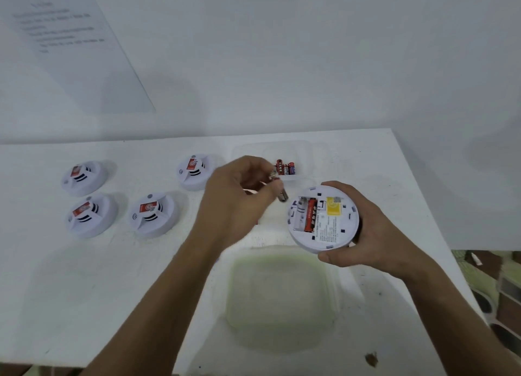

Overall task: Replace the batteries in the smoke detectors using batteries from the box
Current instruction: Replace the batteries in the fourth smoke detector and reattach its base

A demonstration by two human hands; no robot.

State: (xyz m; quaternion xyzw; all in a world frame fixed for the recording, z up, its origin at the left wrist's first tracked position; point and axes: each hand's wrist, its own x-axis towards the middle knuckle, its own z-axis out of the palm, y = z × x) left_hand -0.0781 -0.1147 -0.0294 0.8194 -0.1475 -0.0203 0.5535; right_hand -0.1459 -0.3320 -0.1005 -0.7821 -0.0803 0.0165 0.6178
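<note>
My right hand [363, 231] grips a white smoke detector [324, 220] turned back side up, above the table. Its battery bay is uncovered and holds one red battery [311, 215], with an empty slot to the left of it. My left hand [236, 200] pinches a battery [282, 193] between thumb and fingers, just left of the detector and in front of the box. The clear plastic box [304, 161] stands behind, with a few red batteries [285, 167] inside.
Several more smoke detectors lie face up on the white table [84, 291]: two at far left [83, 176] [90, 215], one [153, 213] in the middle, one [194, 171] near the box. A clear lid [282, 299] lies close to me. The table's right edge [439, 234] is close to my right hand.
</note>
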